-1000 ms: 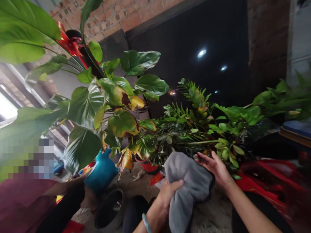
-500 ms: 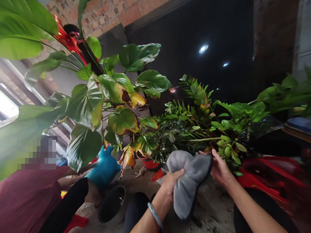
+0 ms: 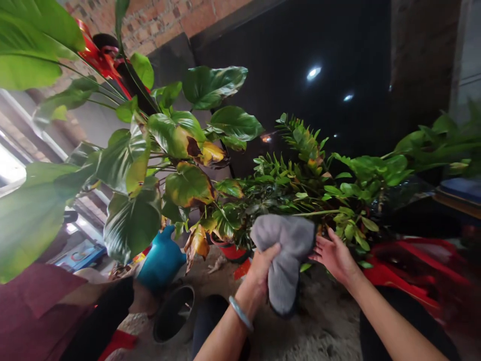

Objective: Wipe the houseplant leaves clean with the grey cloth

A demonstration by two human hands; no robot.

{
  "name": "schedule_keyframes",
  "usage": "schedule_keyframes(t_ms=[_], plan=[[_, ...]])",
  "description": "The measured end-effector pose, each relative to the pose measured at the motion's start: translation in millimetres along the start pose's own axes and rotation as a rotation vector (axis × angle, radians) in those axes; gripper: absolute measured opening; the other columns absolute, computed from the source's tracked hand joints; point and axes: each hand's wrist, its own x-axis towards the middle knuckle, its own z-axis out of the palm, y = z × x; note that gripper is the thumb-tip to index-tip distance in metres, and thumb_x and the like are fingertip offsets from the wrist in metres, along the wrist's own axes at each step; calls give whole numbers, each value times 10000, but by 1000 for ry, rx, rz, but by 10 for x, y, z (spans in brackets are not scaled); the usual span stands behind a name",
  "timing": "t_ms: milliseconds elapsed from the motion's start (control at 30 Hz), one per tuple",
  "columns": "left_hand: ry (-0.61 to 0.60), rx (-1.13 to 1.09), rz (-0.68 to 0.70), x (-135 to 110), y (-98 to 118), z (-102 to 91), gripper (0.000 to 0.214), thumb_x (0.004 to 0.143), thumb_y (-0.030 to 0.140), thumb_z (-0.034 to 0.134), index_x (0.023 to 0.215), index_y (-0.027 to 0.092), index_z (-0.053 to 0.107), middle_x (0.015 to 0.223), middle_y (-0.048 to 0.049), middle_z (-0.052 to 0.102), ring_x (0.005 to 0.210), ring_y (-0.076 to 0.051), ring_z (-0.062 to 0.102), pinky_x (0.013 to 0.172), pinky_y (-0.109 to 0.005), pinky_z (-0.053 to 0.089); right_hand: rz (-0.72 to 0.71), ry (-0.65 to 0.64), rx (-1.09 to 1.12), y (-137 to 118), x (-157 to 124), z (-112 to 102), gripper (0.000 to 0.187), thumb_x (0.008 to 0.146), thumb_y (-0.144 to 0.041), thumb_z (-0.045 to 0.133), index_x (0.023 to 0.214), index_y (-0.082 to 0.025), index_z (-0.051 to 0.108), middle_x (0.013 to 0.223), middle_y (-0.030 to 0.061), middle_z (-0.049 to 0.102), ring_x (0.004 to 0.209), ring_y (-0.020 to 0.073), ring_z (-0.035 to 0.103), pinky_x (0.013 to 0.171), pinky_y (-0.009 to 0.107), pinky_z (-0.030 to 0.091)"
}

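My left hand (image 3: 264, 268) grips a soft grey plush piece (image 3: 287, 240) with rounded lobes and a dark edge; its exact kind is unclear. The thumb presses on its front, and the other fingers are hidden behind it. A pale bangle (image 3: 240, 314) circles my left wrist. Just right of the plush piece, my right hand (image 3: 336, 255) has its fingers apart and holds nothing. Its fingertips are close to the piece's right edge; whether they touch it, I cannot tell. Green leafy plants (image 3: 349, 190) stand right behind both hands.
A large potted plant with browning leaves (image 3: 190, 185) fills the left. Below it are a turquoise bag-like object (image 3: 161, 258) and a dark bucket (image 3: 175, 313). A person in a maroon top (image 3: 33, 311) sits at left. A red bag (image 3: 406, 271) lies at right on the sandy floor.
The grey plush piece has moved slightly up and left with my left hand. My right hand has come off its right edge, and its fingers have spread. The person at left has leaned lower.
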Motion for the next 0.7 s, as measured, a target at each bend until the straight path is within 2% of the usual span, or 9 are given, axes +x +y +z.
schedule_keyframes(t_ms=[67, 133, 233, 300, 367, 433, 600, 633, 700], plan=[[-47, 76, -93, -147, -213, -123, 640, 425, 386, 954, 965, 123, 734, 997, -150, 787, 1032, -377, 710, 979, -488, 525, 14, -4, 1, 8, -2, -4, 486, 838, -627, 513, 939, -217, 753, 971, 149, 786, 1078, 345, 677, 947, 497, 501], [-112, 106, -105, -238, -243, -159, 613, 438, 393, 953, 949, 126, 743, 963, -142, 793, 1010, -379, 716, 964, -494, 530, 25, -22, 5, 16, 2, -17, 488, 837, -630, 519, 952, -215, 751, 991, 148, 784, 1086, 339, 678, 956, 483, 502], [-136, 60, 39, -179, 60, -33, 622, 492, 349, 943, 1036, 133, 733, 1066, -139, 782, 1118, -366, 679, 1027, -469, 496, 21, -44, 4, 17, 16, -40, 501, 855, -626, 498, 1008, -216, 741, 1027, 152, 774, 1101, 337, 671, 931, 473, 516], [-77, -8, 158, -45, 328, 93, 622, 531, 356, 926, 1075, 133, 720, 1142, -144, 762, 1201, -358, 636, 1076, -459, 461, 28, -21, 4, 7, 20, -52, 483, 891, -588, 455, 1029, -219, 735, 1031, 147, 772, 1071, 326, 681, 886, 469, 536], [-21, -62, 205, 82, 466, 171, 642, 533, 399, 916, 1079, 124, 718, 1158, -161, 753, 1230, -366, 615, 1091, -471, 447, 42, 6, 21, -8, 16, -57, 462, 920, -540, 420, 1021, -217, 733, 1020, 136, 774, 1016, 307, 696, 835, 452, 554], [3, -58, 175, 130, 384, 158, 678, 479, 415, 931, 1051, 116, 726, 1131, -173, 759, 1201, -384, 630, 1078, -493, 457, 45, 7, 46, -21, 1, -52, 457, 935, -517, 409, 998, -206, 737, 994, 132, 776, 947, 284, 708, 780, 415, 565], [-101, 50, -66, -175, -275, -184, 590, 421, 370, 954, 925, 131, 760, 948, -140, 798, 1016, -398, 715, 1001, -518, 513, 58, 31, 67, -37, -31, -40, 447, 945, -492, 417, 913, -200, 755, 909, 115, 784, 826, 250, 711, 714, 365, 567], [-130, 51, -91, -257, -324, -242, 580, 429, 363, 952, 929, 139, 762, 922, -133, 800, 990, -396, 723, 982, -521, 524, 68, 25, 58, -37, -29, -44, 454, 941, -502, 416, 922, -204, 757, 929, 114, 785, 850, 253, 711, 719, 369, 569], [-173, 47, -80, -372, -242, -287, 613, 456, 351, 949, 998, 139, 758, 961, -140, 798, 1012, -396, 717, 987, -517, 519, 75, 10, 35, -32, -16, -54, 489, 930, -547, 405, 951, -210, 758, 986, 120, 783, 926, 268, 707, 742, 383, 574]])
